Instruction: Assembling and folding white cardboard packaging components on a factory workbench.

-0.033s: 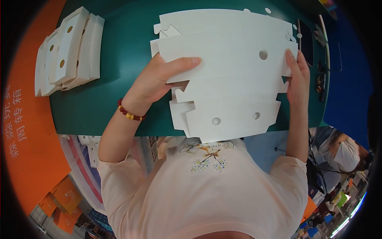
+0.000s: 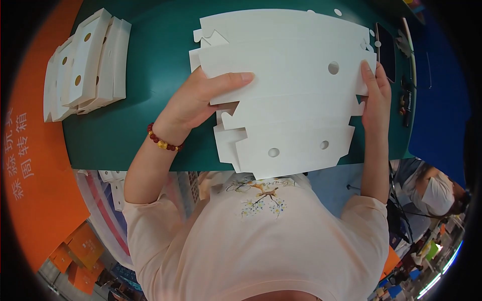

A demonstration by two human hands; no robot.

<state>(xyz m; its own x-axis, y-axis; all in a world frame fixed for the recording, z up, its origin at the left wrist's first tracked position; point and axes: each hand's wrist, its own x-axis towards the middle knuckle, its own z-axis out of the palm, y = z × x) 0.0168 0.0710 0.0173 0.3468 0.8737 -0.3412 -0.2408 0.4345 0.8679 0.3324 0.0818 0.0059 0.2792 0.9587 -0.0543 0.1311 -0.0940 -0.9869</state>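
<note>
Flat white cardboard box blanks (image 2: 288, 108), with notched edges, fold lines and round holes, lie spread over the green table in front of me. More than one layer shows at their left edge. My left hand (image 2: 188, 100) grips that edge, thumb on top and fingers hidden underneath. At the opposite edge, my right hand (image 2: 376, 98) pinches the cardboard with its thumb on the upper face. The near end of the blanks reaches over the table's front edge, close to my shirt.
Folded white boxes (image 2: 85, 62) are piled at the table's left. Small white discs (image 2: 338, 12) lie at the far side, near a dark phone-like slab (image 2: 385, 52). An orange surface (image 2: 37, 165) flanks the table's left. Another person (image 2: 434, 193) is at the lower right.
</note>
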